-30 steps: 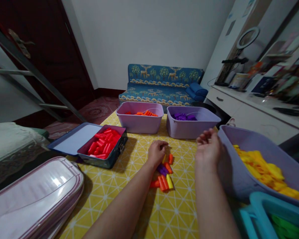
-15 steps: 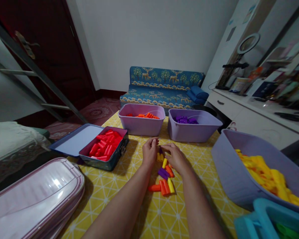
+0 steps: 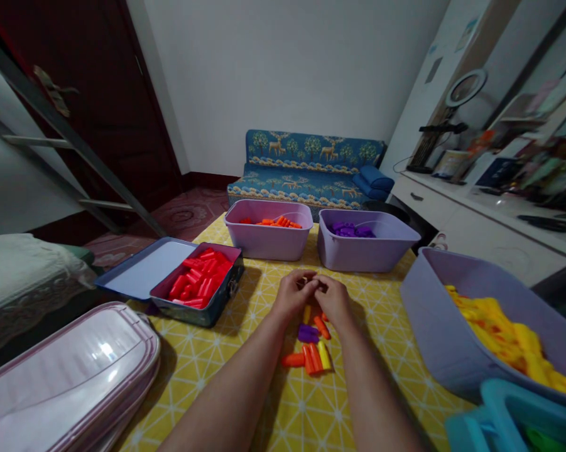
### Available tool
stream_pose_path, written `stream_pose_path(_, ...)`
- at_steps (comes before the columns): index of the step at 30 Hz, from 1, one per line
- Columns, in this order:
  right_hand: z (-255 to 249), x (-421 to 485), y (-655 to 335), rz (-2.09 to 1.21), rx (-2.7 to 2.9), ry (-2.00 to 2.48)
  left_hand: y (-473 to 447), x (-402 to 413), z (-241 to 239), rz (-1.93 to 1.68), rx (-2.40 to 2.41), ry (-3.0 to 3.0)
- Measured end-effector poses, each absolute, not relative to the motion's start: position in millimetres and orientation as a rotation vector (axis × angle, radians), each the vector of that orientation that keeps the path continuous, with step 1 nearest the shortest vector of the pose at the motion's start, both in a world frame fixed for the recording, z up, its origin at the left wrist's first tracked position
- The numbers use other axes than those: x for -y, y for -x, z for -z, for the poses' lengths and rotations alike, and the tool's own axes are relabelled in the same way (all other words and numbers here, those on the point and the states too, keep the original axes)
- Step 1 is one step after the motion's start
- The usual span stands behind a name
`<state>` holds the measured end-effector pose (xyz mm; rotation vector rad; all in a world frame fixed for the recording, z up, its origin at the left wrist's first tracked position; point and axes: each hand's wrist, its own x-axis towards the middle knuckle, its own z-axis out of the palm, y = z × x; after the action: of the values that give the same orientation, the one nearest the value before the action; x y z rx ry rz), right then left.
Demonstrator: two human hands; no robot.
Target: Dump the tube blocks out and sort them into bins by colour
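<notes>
My left hand (image 3: 294,292) and my right hand (image 3: 330,297) meet over the middle of the table, fingers curled and thumbs close together. Whatever is between the fingertips is hidden by them. Just below the hands lie small plastic pieces: a purple piece (image 3: 308,333), an orange piece (image 3: 321,327), a yellow piece (image 3: 324,356) and a red-orange cluster (image 3: 312,358). Another yellow piece (image 3: 307,313) shows partly between my wrists.
Lilac bins hold orange pieces (image 3: 283,221), purple pieces (image 3: 351,230) and yellow pieces (image 3: 504,333). An open tin box (image 3: 210,312) of red pieces stands left. Stacked lids (image 3: 70,376) lie front left; a turquoise container (image 3: 494,414) is front right.
Both hands have come together, fingertips now touching or nearly so. The yellow and purple pieces seen between them before are now mostly covered. The purple piece below has turned slightly.
</notes>
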<state>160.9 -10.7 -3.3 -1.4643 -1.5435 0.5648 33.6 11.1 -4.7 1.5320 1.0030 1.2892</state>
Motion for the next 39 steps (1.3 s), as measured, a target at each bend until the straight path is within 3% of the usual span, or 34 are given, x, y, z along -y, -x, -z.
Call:
stream_pose_path(14,-22.1,19.6,-151.6,-0.733,0.996,1.241,-32.4,-18.1,8.1,-1.331,-1.208,-1.369)
stream_pose_path(21,-73.4,-12.8,-148.4,-0.624,0.695,0.965,-33.5,-18.8,14.0,-1.317,-1.197,-1.387)
stream_pose_path(26,-104.6,-38.3,-155.6,-0.738,0.427,0.827,-33.7,-18.4,13.2,-1.317,-1.192,-1.390)
stream_pose_path(33,-85.9,-16.0,-144.5,-0.777,0.669,0.896,-34.2,-18.4,11.6,-1.330,-1.175,-1.380)
stream_pose_path(39,-43.6,44.7,-140.6,-0.528,1.161,1.414,-33.9,-19.4,11.5,-1.324,-1.169,-1.364)
